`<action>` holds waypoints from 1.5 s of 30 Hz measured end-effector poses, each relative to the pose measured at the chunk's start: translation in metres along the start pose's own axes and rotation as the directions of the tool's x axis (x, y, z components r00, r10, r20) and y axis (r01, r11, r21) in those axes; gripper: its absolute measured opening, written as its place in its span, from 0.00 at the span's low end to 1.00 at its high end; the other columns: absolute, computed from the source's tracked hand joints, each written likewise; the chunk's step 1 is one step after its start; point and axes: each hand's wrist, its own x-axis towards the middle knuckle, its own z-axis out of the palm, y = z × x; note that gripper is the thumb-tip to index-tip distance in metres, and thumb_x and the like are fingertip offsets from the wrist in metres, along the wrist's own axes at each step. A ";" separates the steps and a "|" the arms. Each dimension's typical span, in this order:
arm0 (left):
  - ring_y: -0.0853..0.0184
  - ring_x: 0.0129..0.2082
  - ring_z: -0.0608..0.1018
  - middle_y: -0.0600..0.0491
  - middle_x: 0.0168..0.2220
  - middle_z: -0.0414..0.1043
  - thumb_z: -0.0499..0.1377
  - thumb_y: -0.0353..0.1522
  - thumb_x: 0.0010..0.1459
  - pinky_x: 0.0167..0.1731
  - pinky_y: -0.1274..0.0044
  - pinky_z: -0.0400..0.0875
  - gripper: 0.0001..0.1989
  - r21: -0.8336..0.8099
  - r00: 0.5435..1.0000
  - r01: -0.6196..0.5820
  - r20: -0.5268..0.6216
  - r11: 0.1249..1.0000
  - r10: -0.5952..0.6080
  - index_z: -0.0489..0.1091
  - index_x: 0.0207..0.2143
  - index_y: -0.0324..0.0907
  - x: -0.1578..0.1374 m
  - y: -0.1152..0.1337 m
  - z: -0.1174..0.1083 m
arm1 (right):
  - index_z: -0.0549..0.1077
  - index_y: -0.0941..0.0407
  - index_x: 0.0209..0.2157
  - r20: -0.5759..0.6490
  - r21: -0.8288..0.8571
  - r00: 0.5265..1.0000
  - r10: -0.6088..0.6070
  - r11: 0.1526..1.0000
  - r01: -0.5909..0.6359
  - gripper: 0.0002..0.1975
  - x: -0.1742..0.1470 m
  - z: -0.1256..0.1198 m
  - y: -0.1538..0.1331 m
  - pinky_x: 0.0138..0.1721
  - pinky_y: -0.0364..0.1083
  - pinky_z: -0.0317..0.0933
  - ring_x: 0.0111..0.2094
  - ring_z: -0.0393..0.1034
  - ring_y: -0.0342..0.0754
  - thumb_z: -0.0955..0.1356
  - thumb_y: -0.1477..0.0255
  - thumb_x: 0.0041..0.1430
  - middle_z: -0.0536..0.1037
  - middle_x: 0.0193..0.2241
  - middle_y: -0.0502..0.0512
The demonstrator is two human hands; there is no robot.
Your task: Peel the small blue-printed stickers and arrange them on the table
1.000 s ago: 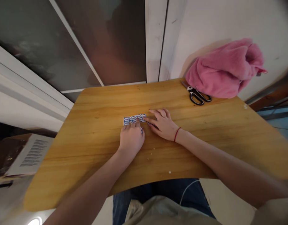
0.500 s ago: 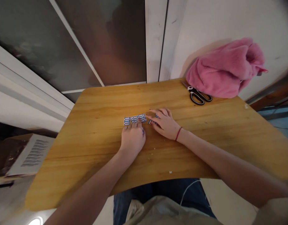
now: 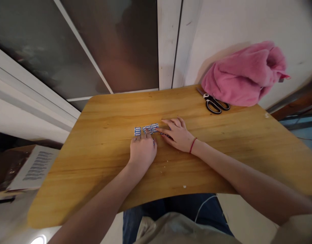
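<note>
Several small white pieces with blue-outlined bars, perhaps labels or cards (image 3: pixel 154 127), lie flat in an uneven row on the wooden table (image 3: pixel 107 149). Over the near edge of the left ones rests my left hand (image 3: pixel 143 148), palm down, fingertips on the pieces and nothing gripped. My right hand (image 3: pixel 180 135), with a thin red band at the wrist, is spread at the row's right end. Its fingers touch or cover further blue-and-white pieces, so part of these is hidden. Under my left hand another bit of blue shows beside the thumb.
Black-handled scissors (image 3: pixel 213 103) lie at the back right, against a pink plush cloth bundle (image 3: pixel 244 76) by the wall. Small white crumbs (image 3: pixel 184 186) dot the table's near side. A cardboard box (image 3: pixel 31 167) stands low at the left.
My left hand has shifted slightly left, its fingers moving over the pieces. My right fingers have slid a little left, covering more of the pieces at the right end.
</note>
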 end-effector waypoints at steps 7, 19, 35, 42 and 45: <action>0.56 0.43 0.76 0.37 0.44 0.73 0.44 0.34 0.62 0.41 0.68 0.66 0.25 -0.011 1.000 0.002 -0.002 1.000 -0.002 0.59 0.57 0.29 0.001 0.000 0.002 | 0.67 0.46 0.55 0.000 0.000 1.000 -0.002 1.000 0.002 0.20 0.000 0.001 0.000 0.58 0.62 0.37 0.56 0.51 0.56 0.55 0.63 0.65 0.59 0.59 0.58; 0.59 0.39 0.77 0.42 0.42 0.75 0.45 0.33 0.61 0.40 0.70 0.67 0.24 -0.077 1.000 -0.029 -0.006 0.997 0.029 0.59 0.57 0.33 0.004 0.001 0.006 | 0.65 0.46 0.56 0.013 0.010 0.999 -0.035 0.999 0.035 0.21 0.000 0.003 0.000 0.58 0.63 0.36 0.56 0.50 0.57 0.56 0.61 0.64 0.58 0.59 0.58; 0.59 0.38 0.77 0.42 0.40 0.75 0.45 0.34 0.61 0.39 0.69 0.67 0.24 -0.064 1.000 0.007 0.000 0.998 -0.007 0.60 0.57 0.32 0.000 0.001 0.002 | 0.64 0.46 0.57 0.023 0.032 1.000 0.002 0.999 -0.003 0.21 0.001 0.002 0.001 0.58 0.62 0.36 0.57 0.50 0.56 0.56 0.60 0.64 0.58 0.59 0.58; 0.58 0.39 0.77 0.42 0.40 0.75 0.45 0.34 0.61 0.40 0.70 0.67 0.24 -0.059 1.000 0.028 0.002 0.998 -0.028 0.60 0.57 0.32 0.002 0.001 0.003 | 0.63 0.47 0.57 0.022 0.025 1.000 0.016 1.000 -0.017 0.22 0.000 0.003 0.002 0.57 0.63 0.37 0.56 0.50 0.57 0.55 0.60 0.65 0.59 0.59 0.59; 0.59 0.38 0.77 0.43 0.39 0.75 0.46 0.34 0.61 0.39 0.70 0.67 0.24 -0.079 1.000 0.021 -0.001 0.997 -0.021 0.60 0.57 0.34 0.001 0.001 0.003 | 0.62 0.46 0.58 0.026 0.027 1.000 0.006 1.000 -0.007 0.23 0.000 0.004 0.001 0.57 0.63 0.38 0.56 0.50 0.57 0.55 0.59 0.64 0.58 0.59 0.58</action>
